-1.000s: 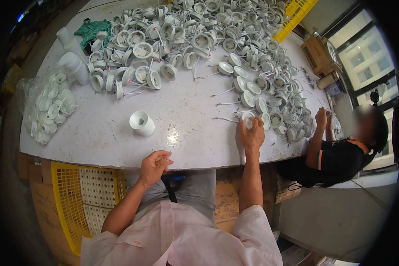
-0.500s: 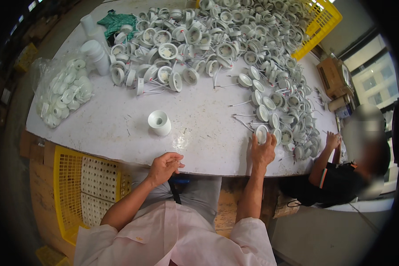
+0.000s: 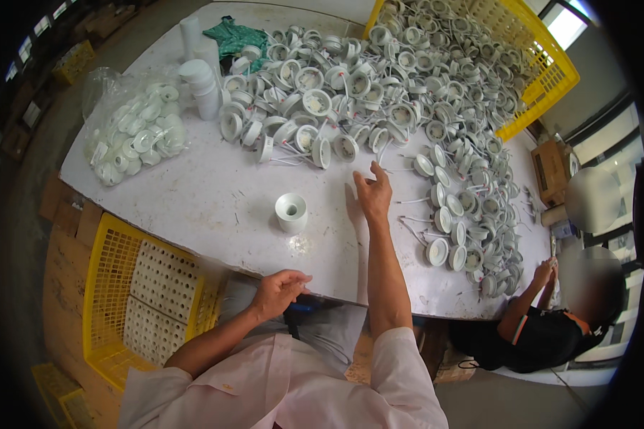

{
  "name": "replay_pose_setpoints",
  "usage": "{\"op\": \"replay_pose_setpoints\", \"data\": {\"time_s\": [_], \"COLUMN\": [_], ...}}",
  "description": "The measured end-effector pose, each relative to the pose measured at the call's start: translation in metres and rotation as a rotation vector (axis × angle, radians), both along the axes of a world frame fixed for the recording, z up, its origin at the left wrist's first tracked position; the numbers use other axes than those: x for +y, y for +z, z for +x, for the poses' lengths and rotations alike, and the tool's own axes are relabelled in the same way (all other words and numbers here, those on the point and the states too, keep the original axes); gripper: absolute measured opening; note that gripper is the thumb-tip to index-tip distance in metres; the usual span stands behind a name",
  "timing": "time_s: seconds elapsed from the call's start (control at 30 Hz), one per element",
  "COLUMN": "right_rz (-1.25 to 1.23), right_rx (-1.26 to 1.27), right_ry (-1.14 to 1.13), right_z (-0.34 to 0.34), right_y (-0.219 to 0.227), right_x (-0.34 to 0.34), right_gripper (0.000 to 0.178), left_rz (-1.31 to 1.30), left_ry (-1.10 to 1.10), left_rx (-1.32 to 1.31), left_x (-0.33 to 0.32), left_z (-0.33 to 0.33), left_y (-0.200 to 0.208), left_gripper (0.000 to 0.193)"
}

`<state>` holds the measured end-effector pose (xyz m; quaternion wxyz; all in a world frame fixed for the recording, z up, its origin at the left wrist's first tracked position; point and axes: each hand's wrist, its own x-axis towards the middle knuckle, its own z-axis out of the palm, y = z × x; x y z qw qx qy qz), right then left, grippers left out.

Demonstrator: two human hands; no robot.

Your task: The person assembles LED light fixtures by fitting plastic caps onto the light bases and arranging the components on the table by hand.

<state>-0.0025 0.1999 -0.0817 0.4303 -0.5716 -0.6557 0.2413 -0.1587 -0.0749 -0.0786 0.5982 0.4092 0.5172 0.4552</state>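
My right hand [image 3: 373, 193] is over the table, thumb and fingers apart, with nothing visible in it. Its fingertips are near the front edge of a big heap of round white lamp housings [image 3: 345, 148] with short wires. By the table's front edge my left hand [image 3: 280, 293] has its fingers curled together; whether something small is inside cannot be made out. Between the hands and the heap, a white cylindrical cup-like piece [image 3: 291, 213] with a hole in its middle stands upright. Right of my right hand, several housings [image 3: 437, 252] lie in rough rows, wires pointing left.
A clear bag of white round discs [image 3: 139, 136] lies at the left, beside stacked white cylinders [image 3: 200, 89]. Green cloth [image 3: 240, 39] is behind. A yellow crate [image 3: 551, 79] spills housings at the back; another yellow crate [image 3: 111, 293] is below left. A co-worker [image 3: 551, 314] sits at right.
My right hand has left the housing at the right and moved left and farther over the table. My left hand stays by the edge. The whole view has shifted.
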Motion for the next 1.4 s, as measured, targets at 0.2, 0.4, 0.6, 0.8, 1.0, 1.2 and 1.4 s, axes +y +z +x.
{"op": "replay_pose_setpoints", "data": {"time_s": [0.2, 0.4, 0.6, 0.8, 1.0, 1.2, 1.4], "right_rz": [-0.014, -0.161, -0.026, -0.100, -0.140, -0.183, -0.351], "right_rx": [-0.156, 0.091, 0.202, 0.502, 0.522, 0.466, 0.601], "right_ry": [-0.030, -0.023, -0.070, -0.081, 0.084, 0.278, 0.343], "right_z": [-0.032, -0.011, 0.039, 0.095, 0.125, 0.120, 0.092], "right_y": [-0.014, -0.014, -0.010, 0.002, 0.033, 0.052, 0.035], "right_x": [0.039, 0.007, -0.046, -0.117, -0.181, -0.202, -0.205], "right_gripper": [0.036, 0.033, 0.027, 0.025, 0.021, 0.020, 0.034], "left_rz": [0.027, -0.016, -0.009, 0.161, 0.694, 0.291, 0.223], "left_ry": [0.123, 0.071, -0.064, -0.115, -0.102, -0.470, -0.274], "left_rx": [0.027, -0.016, -0.002, 0.286, 0.535, 0.211, 0.215], "left_x": [-0.026, -0.026, -0.025, -0.002, 0.047, 0.052, 0.037], "left_z": [-0.019, -0.016, 0.007, 0.025, 0.068, 0.069, 0.056], "left_y": [-0.003, -0.004, 0.000, 0.038, 0.058, 0.056, 0.042], "left_gripper": [0.019, 0.019, 0.023, 0.030, 0.050, 0.043, 0.032]}}
